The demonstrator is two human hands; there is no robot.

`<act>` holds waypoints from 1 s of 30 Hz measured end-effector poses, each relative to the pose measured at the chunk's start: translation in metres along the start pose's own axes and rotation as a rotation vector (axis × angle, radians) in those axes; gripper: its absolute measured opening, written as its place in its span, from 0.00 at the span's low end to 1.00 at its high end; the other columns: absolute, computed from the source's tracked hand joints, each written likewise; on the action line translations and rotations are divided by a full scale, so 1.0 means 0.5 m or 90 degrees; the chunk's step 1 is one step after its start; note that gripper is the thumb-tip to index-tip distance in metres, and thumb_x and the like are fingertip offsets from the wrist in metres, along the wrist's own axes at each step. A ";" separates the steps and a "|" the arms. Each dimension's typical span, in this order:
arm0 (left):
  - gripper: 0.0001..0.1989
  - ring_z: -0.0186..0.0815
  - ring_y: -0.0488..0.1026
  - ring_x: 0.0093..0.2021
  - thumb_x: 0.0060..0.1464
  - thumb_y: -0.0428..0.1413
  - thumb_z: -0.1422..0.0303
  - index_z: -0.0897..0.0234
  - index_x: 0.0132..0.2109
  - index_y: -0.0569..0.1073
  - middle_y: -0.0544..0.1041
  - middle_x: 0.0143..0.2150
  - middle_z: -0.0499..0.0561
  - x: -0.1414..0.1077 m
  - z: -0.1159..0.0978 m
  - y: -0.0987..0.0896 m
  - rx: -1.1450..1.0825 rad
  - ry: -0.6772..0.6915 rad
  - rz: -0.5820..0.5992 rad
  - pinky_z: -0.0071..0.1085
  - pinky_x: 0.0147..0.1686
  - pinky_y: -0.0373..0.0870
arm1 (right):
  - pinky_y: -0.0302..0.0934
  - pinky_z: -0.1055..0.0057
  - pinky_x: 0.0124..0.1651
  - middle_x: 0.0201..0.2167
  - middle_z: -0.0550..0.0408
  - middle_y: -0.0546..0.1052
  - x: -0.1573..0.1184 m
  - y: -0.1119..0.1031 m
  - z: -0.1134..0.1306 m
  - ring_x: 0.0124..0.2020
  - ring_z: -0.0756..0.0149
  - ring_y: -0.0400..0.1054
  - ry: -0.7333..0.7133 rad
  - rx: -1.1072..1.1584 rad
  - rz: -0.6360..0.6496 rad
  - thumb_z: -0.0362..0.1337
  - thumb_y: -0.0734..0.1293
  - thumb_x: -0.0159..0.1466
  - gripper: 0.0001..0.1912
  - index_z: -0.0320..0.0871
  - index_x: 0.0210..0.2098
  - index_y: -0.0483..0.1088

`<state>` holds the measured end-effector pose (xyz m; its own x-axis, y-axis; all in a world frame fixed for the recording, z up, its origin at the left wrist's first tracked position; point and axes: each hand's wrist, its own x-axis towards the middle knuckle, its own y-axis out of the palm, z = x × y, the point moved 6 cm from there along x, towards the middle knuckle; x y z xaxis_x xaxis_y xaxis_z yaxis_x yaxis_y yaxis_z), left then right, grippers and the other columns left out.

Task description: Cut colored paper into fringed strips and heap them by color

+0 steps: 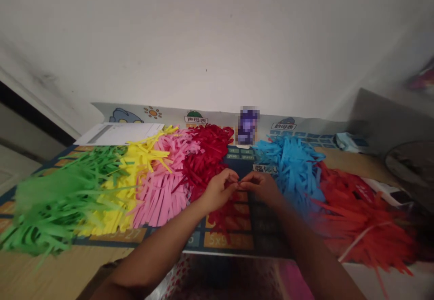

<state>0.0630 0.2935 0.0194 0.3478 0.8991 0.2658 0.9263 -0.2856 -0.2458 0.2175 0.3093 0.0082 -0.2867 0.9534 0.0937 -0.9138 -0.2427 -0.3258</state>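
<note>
My left hand (pixel 220 188) is pinched closed at the middle of the table, its fingertips meeting those of my right hand (pixel 262 187), which is also pinched closed. What lies between the fingers is too small and hidden to make out. Dark red fringed strips (pixel 206 166) are heaped just behind and left of my left hand. More dark red strips (pixel 222 218) lie below my hands. A bundle of blue fringed strips (pixel 293 164) lies to the right of my right hand.
Pink (pixel 164 194), yellow (pixel 117 200) and green fringed strips (pixel 54 200) spread leftward. An orange-red bundle (pixel 369 223) lies at the right. A phone-like device (pixel 247 127) leans at the back by the wall. A white sheet (pixel 118 133) lies behind the yellow strips. A printed mat (pixel 230 241) covers the table.
</note>
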 end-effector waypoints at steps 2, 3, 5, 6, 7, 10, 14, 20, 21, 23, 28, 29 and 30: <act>0.06 0.35 0.73 0.38 0.54 0.56 0.69 0.63 0.41 0.71 0.76 0.37 0.51 -0.001 -0.014 -0.003 0.046 0.034 -0.006 0.30 0.40 0.68 | 0.63 0.69 0.37 0.27 0.56 0.79 -0.003 0.002 0.023 0.31 0.64 0.72 -0.051 -0.052 0.003 0.43 0.69 0.58 0.09 0.43 0.29 0.76; 0.07 0.36 0.73 0.38 0.54 0.57 0.67 0.64 0.40 0.72 0.76 0.36 0.52 -0.001 -0.019 -0.005 0.071 0.044 -0.016 0.31 0.40 0.68 | 0.63 0.70 0.38 0.28 0.56 0.79 -0.004 0.005 0.036 0.32 0.65 0.72 -0.077 -0.081 0.005 0.42 0.67 0.59 0.09 0.44 0.29 0.76; 0.08 0.36 0.73 0.35 0.53 0.59 0.64 0.64 0.37 0.74 0.77 0.34 0.52 0.000 -0.023 -0.011 0.093 0.036 -0.034 0.30 0.37 0.67 | 0.62 0.71 0.38 0.29 0.56 0.79 -0.009 0.011 0.061 0.32 0.66 0.71 -0.117 -0.136 0.014 0.40 0.64 0.62 0.10 0.44 0.30 0.76; 0.08 0.36 0.73 0.33 0.53 0.59 0.64 0.64 0.36 0.75 0.78 0.33 0.52 0.001 -0.023 -0.014 0.088 0.025 -0.040 0.30 0.35 0.67 | 0.61 0.72 0.37 0.29 0.57 0.78 -0.011 0.014 0.072 0.32 0.66 0.71 -0.130 -0.162 0.016 0.39 0.63 0.63 0.11 0.44 0.30 0.75; 0.08 0.35 0.73 0.32 0.53 0.58 0.64 0.65 0.34 0.75 0.78 0.31 0.52 0.001 -0.024 -0.016 0.079 0.013 -0.043 0.29 0.34 0.67 | 0.61 0.72 0.36 0.28 0.57 0.78 -0.014 0.015 0.081 0.31 0.67 0.70 -0.139 -0.188 0.011 0.39 0.62 0.63 0.11 0.44 0.30 0.74; 0.07 0.34 0.73 0.29 0.51 0.59 0.65 0.65 0.32 0.76 0.77 0.28 0.50 -0.002 -0.031 -0.026 0.066 -0.005 -0.049 0.28 0.32 0.66 | 0.59 0.72 0.35 0.27 0.57 0.76 -0.028 0.007 0.106 0.30 0.67 0.68 -0.157 -0.262 -0.043 0.37 0.62 0.62 0.09 0.43 0.29 0.72; 0.09 0.32 0.72 0.28 0.47 0.62 0.64 0.65 0.33 0.75 0.76 0.27 0.48 -0.020 -0.051 -0.033 -0.041 -0.043 -0.065 0.26 0.31 0.66 | 0.60 0.71 0.37 0.30 0.55 0.77 -0.055 0.000 0.119 0.32 0.67 0.69 -0.128 -0.179 -0.048 0.39 0.63 0.63 0.09 0.42 0.34 0.73; 0.15 0.28 0.71 0.22 0.45 0.66 0.62 0.66 0.33 0.71 0.76 0.25 0.46 -0.062 -0.067 -0.004 -0.365 -0.149 -0.062 0.23 0.26 0.64 | 0.62 0.71 0.38 0.32 0.57 0.77 -0.093 0.020 0.121 0.34 0.66 0.70 -0.121 -0.018 -0.103 0.41 0.67 0.61 0.08 0.45 0.35 0.75; 0.15 0.28 0.71 0.22 0.45 0.66 0.62 0.66 0.33 0.71 0.77 0.25 0.47 -0.067 -0.068 0.001 -0.380 -0.155 -0.060 0.23 0.26 0.64 | 0.62 0.71 0.37 0.31 0.57 0.77 -0.097 0.025 0.122 0.34 0.66 0.70 -0.133 -0.015 -0.118 0.40 0.67 0.61 0.07 0.45 0.34 0.75; 0.15 0.27 0.71 0.22 0.45 0.66 0.62 0.67 0.34 0.71 0.77 0.25 0.47 -0.076 -0.068 0.007 -0.396 -0.163 -0.062 0.23 0.26 0.64 | 0.62 0.71 0.38 0.30 0.57 0.77 -0.103 0.034 0.123 0.34 0.66 0.70 -0.150 -0.002 -0.134 0.39 0.66 0.62 0.07 0.45 0.32 0.75; 0.16 0.27 0.70 0.22 0.44 0.67 0.61 0.67 0.34 0.72 0.77 0.25 0.47 -0.088 -0.065 0.010 -0.395 -0.174 -0.077 0.23 0.26 0.64 | 0.63 0.71 0.39 0.31 0.56 0.77 -0.116 0.040 0.122 0.34 0.66 0.71 -0.156 0.028 -0.144 0.40 0.67 0.62 0.07 0.45 0.33 0.76; 0.16 0.27 0.70 0.22 0.44 0.67 0.61 0.67 0.34 0.73 0.77 0.25 0.47 -0.089 -0.064 0.011 -0.394 -0.178 -0.079 0.23 0.26 0.64 | 0.63 0.71 0.39 0.31 0.56 0.77 -0.118 0.040 0.120 0.34 0.66 0.71 -0.154 0.025 -0.145 0.40 0.67 0.62 0.07 0.45 0.33 0.77; 0.16 0.27 0.70 0.22 0.44 0.67 0.61 0.67 0.34 0.73 0.77 0.25 0.47 -0.090 -0.062 0.012 -0.392 -0.181 -0.081 0.23 0.26 0.64 | 0.63 0.71 0.39 0.31 0.55 0.77 -0.120 0.039 0.119 0.34 0.66 0.71 -0.153 0.019 -0.147 0.39 0.67 0.62 0.07 0.45 0.33 0.77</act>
<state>0.0575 0.2409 0.0350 0.2580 0.9660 -0.0186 0.9001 -0.2333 0.3679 0.1996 0.2365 0.0522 -0.1277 0.9151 0.3826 -0.9696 -0.0340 -0.2422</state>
